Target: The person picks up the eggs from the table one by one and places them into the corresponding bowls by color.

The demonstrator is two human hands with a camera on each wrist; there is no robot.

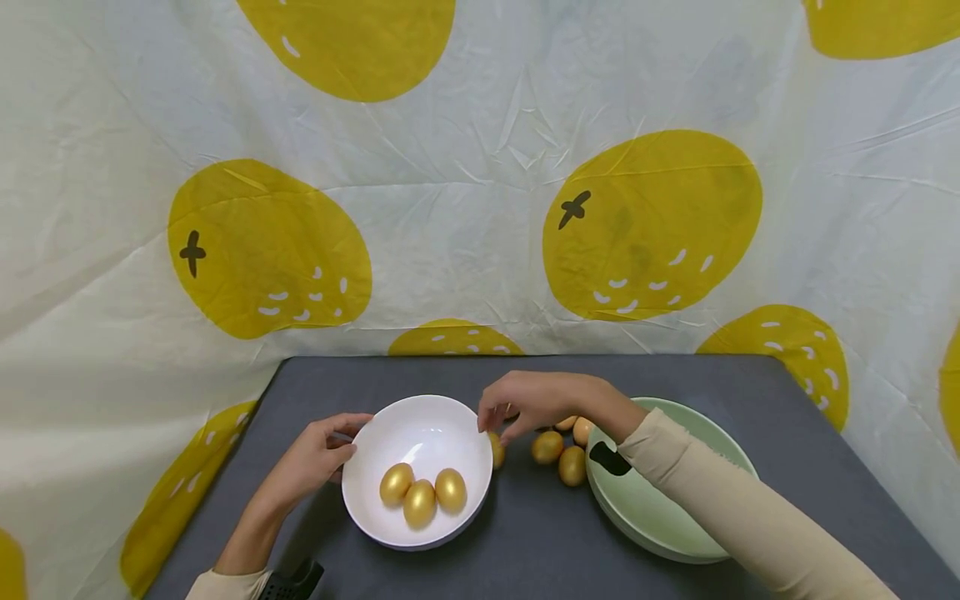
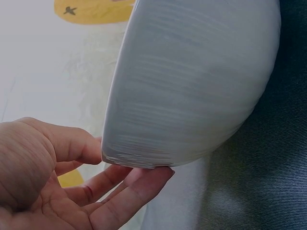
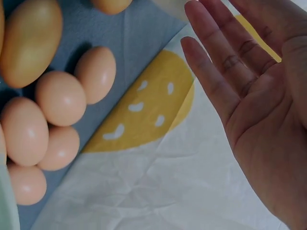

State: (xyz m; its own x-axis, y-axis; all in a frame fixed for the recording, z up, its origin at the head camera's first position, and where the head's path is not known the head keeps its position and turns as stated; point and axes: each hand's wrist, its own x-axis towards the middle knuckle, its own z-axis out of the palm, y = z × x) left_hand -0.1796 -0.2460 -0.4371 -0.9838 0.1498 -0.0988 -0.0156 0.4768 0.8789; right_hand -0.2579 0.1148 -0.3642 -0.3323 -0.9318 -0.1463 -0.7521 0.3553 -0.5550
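A white bowl holds 3 golden eggs bunched toward its near side. My left hand holds the bowl's left edge. In the left wrist view, the thumb of the left hand meets the rim and the fingers lie along the outer wall. My right hand is at the bowl's right rim, fingers bent downward over the edge and thumb apart outside it. Another golden egg lies beside the bowl, partly hidden under this hand. In the right wrist view, the right hand shows a bare palm and spread, extended fingers.
Right of the bowl lie loose golden eggs and several brown eggs. A wide green bowl stands farther right, beneath my right forearm. The dark grey table meets a fruit-patterned white cloth behind.
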